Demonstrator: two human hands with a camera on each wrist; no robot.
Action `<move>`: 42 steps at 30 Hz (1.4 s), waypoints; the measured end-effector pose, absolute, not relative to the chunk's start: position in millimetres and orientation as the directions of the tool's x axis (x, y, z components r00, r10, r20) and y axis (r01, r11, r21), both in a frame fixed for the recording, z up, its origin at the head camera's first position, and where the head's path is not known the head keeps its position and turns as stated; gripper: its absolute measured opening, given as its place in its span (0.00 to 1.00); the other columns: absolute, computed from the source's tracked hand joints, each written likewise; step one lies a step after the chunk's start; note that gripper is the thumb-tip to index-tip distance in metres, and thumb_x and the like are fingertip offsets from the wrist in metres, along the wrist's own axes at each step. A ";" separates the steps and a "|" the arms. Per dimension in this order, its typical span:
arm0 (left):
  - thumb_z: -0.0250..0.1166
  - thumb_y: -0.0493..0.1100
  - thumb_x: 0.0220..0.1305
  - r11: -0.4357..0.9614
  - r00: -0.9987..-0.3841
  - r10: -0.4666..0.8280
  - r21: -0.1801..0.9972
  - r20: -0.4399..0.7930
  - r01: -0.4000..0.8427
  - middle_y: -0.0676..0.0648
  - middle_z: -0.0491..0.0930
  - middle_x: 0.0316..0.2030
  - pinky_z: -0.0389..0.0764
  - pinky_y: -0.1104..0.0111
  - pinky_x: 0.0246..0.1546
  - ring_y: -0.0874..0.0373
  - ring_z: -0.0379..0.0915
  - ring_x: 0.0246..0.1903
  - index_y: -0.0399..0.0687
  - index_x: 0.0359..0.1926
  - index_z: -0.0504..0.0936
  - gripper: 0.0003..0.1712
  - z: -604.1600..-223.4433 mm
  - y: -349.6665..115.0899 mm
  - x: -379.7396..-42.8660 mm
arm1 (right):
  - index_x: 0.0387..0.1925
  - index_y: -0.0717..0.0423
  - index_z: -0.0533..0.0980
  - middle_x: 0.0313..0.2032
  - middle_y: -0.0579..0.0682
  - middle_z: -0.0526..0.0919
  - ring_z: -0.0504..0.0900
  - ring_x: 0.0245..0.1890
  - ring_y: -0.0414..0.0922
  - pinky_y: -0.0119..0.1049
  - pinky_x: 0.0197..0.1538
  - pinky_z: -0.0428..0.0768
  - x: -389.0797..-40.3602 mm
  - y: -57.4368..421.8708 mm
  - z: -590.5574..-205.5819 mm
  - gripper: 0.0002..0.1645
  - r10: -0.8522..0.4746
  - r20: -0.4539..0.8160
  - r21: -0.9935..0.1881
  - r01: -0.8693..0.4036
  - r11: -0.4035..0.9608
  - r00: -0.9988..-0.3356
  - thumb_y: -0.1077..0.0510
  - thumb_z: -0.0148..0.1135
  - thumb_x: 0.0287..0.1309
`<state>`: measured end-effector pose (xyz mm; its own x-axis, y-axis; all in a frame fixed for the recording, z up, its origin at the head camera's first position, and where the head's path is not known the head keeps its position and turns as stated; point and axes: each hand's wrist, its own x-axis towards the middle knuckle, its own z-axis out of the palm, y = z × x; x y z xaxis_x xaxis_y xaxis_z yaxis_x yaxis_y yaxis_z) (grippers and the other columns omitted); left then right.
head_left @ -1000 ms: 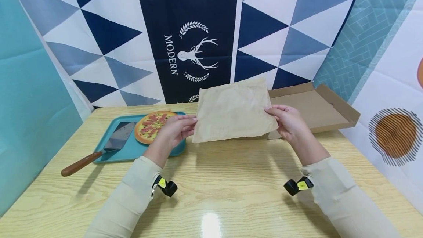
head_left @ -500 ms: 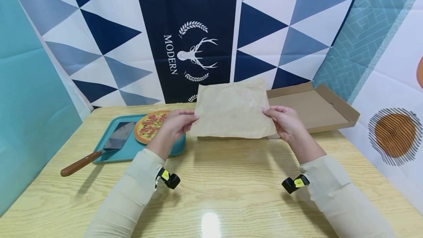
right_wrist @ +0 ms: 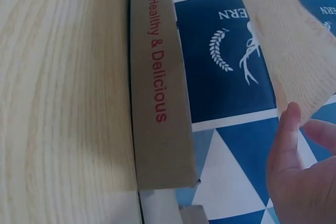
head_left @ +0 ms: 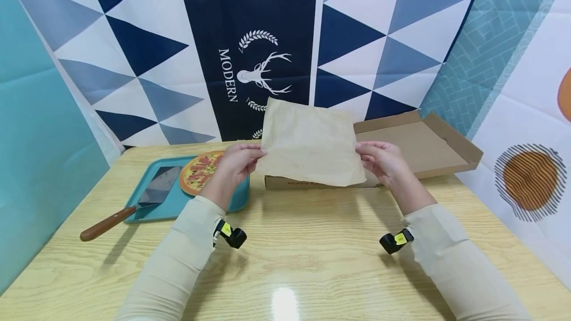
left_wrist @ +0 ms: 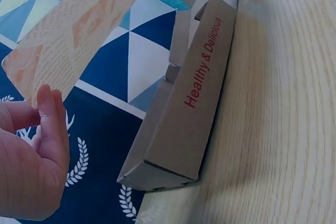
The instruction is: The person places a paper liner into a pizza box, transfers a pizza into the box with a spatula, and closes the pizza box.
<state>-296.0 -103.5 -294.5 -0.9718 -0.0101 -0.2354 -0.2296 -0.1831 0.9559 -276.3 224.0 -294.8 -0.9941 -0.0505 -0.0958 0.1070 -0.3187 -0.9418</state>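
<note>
A sheet of thin beige paper (head_left: pixel 312 142) is stretched between both hands above a cardboard pizza box (head_left: pixel 415 147). My left hand (head_left: pixel 232 167) pinches its left edge, and my right hand (head_left: pixel 385 162) pinches the right edge. Print shows on the underside of the paper (left_wrist: pixel 79 32) in the left wrist view. Below it, the box's front wall (right_wrist: pixel 157 93) carries the red words "Healthy & Delicious". The paper hides much of the box in the head view.
On the left of the wooden table (head_left: pixel 285 261) lies a teal tray (head_left: pixel 171 209). It bears a pizza (head_left: pixel 200 172) and a spatula (head_left: pixel 134 207), whose wooden handle sticks out over the front edge. A patterned cloth wall (head_left: pixel 267 28) stands behind.
The paper has tilted, with its left back corner now higher, and shifted slightly left, uncovering part of the box's front wall. Both hands keep their pinch on it.
</note>
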 end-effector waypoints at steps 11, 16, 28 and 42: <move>0.67 0.32 0.62 -0.209 -0.962 -0.056 0.945 -0.269 -0.252 0.50 0.80 0.29 0.72 0.80 0.20 0.66 0.73 0.20 0.40 0.47 0.82 0.12 -286.0 -102.8 -305.5 | 0.61 0.73 0.64 0.46 0.54 0.77 0.79 0.42 0.40 0.32 0.49 0.79 -281.2 230.9 -305.7 0.27 -0.128 -0.045 -0.996 0.036 0.078 -0.991 0.52 0.43 0.76; 0.67 0.32 0.61 -0.208 -0.962 -0.079 0.948 -0.261 -0.240 0.49 0.79 0.31 0.73 0.80 0.21 0.65 0.72 0.21 0.41 0.44 0.82 0.09 -282.3 -103.8 -309.9 | 0.67 0.76 0.57 0.62 0.72 0.63 0.69 0.59 0.60 0.49 0.61 0.71 -285.4 233.0 -313.8 0.28 -0.160 -0.022 -0.916 -0.045 0.399 -0.987 0.61 0.44 0.74; 0.67 0.29 0.59 -0.209 -0.955 -0.125 0.948 -0.268 -0.238 0.48 0.80 0.30 0.75 0.78 0.23 0.64 0.71 0.20 0.38 0.43 0.82 0.10 -281.6 -102.8 -325.0 | 0.72 0.72 0.47 0.69 0.76 0.48 0.56 0.65 0.74 0.64 0.62 0.62 -291.2 236.5 -328.9 0.46 -0.281 -0.070 -0.748 -0.136 0.650 -0.957 0.54 0.59 0.66; 0.65 0.26 0.58 -0.122 -0.964 -0.151 0.972 -0.218 -0.201 0.42 0.81 0.35 0.77 0.76 0.22 0.63 0.73 0.19 0.30 0.47 0.81 0.14 -279.7 -88.3 -342.6 | 0.72 0.74 0.45 0.69 0.77 0.47 0.51 0.67 0.74 0.64 0.65 0.58 -293.8 235.1 -339.8 0.50 -0.307 -0.112 -0.698 -0.146 0.701 -0.945 0.48 0.60 0.67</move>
<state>-342.6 -88.3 -279.7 -0.9641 -0.1509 -0.2184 -0.2010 -0.1223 0.9719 -293.8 235.1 -339.8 -0.9450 -0.3074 -0.1116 -0.1457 0.7013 -0.6978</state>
